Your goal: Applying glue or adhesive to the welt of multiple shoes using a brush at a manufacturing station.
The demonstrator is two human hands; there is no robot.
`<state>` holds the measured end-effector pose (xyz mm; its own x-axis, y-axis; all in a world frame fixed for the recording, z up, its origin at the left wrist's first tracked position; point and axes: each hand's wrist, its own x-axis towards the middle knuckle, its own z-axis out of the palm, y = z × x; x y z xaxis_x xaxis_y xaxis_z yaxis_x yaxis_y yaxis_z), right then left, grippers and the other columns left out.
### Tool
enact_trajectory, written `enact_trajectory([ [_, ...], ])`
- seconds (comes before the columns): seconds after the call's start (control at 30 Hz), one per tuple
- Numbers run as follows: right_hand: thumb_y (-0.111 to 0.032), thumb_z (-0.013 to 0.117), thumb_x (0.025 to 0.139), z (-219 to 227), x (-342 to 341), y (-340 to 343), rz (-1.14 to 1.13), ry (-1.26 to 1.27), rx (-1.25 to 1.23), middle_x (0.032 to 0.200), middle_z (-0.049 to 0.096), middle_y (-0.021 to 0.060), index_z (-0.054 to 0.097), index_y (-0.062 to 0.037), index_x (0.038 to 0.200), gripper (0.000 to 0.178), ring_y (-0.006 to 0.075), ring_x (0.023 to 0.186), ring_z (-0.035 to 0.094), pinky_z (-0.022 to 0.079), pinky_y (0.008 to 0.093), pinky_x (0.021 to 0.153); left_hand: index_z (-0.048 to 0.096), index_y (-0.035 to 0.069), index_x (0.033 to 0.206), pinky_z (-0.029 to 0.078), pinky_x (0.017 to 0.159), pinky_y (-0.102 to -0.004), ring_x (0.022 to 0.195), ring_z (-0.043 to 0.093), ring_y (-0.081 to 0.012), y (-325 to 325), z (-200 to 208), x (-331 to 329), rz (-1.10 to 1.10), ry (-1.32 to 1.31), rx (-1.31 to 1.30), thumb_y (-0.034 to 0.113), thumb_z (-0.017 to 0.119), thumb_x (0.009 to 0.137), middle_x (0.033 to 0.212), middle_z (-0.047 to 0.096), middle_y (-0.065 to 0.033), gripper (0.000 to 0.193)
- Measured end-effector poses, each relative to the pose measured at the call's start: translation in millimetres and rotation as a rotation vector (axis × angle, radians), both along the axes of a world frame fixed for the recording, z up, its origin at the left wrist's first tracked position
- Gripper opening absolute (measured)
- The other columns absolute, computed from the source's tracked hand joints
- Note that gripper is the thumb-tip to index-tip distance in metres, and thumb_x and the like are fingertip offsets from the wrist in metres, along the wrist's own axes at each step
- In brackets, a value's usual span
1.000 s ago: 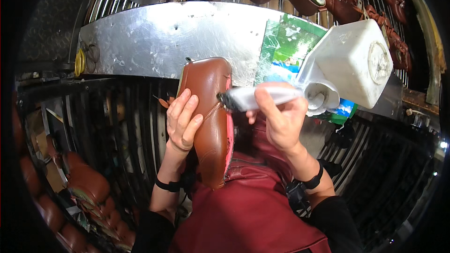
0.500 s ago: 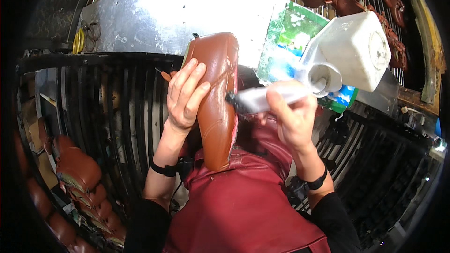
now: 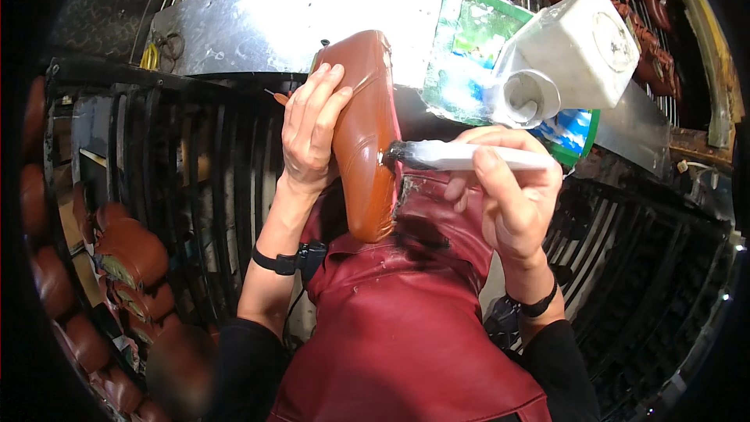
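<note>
My left hand [image 3: 312, 129] grips a brown leather shoe [image 3: 361, 129] from its left side, fingers spread over the upper. The shoe stands lengthwise in front of me, its narrower end towards my lap and its pinkish sole edge on the right. In my right hand [image 3: 512, 180] is a white-handled brush [image 3: 461, 155], held between thumb and fingers. Its dark bristles touch the shoe's right side near the sole edge. Wet-looking, glossy leather shows around that spot. My right fingers are partly hidden behind the handle.
Beyond the shoe lies a metal sheet [image 3: 258, 23]. A white plastic container [image 3: 578, 47] with a round, cup-like opening [image 3: 531, 98] rests on a green and blue bag [image 3: 476, 55]. Racks at the far right and lower left carry brown shoes [image 3: 129, 246]. A red apron [image 3: 398, 328] covers my lap.
The shoe has shifted slightly up and away from my lap. My right hand has moved right and down, and the brush tip now meets the shoe lower along its side edge.
</note>
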<state>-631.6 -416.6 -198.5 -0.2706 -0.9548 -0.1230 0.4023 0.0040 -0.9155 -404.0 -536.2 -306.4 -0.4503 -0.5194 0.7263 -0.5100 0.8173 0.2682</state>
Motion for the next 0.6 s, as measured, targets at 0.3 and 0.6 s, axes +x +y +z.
enact_trajectory([
  [0.3, -0.004, 0.076, 0.076, 42, -20, -1, 0.311, 0.474, -0.301, 0.094, 0.075, 0.0228, 0.070, 0.0061, 0.094, 0.022, 0.0278, 0.086, 0.075, 0.060, 0.0360, 0.079, 0.064, 0.001, 0.128, 0.050, 0.107, -0.0465, 0.127, 0.064, -0.0375, -8, 38, -13, 0.087, -0.096, 0.163, 0.003, 0.071, 0.081, 0.133, 0.067, -0.0175, 0.048],
  [0.6, -0.021, 0.077, 0.076, 75, -38, -62, 0.149, 0.594, -0.486, 0.094, 0.071, 0.0201, 0.068, 0.0024, 0.090, 0.028, 0.0274, 0.088, 0.069, 0.055, 0.0380, 0.082, 0.061, 0.001, 0.130, 0.050, 0.103, -0.0431, 0.118, 0.066, -0.0392, -52, 103, -30, 0.040, -0.106, 0.474, 0.004, 0.070, 0.082, 0.124, 0.070, -0.0204, 0.048],
])
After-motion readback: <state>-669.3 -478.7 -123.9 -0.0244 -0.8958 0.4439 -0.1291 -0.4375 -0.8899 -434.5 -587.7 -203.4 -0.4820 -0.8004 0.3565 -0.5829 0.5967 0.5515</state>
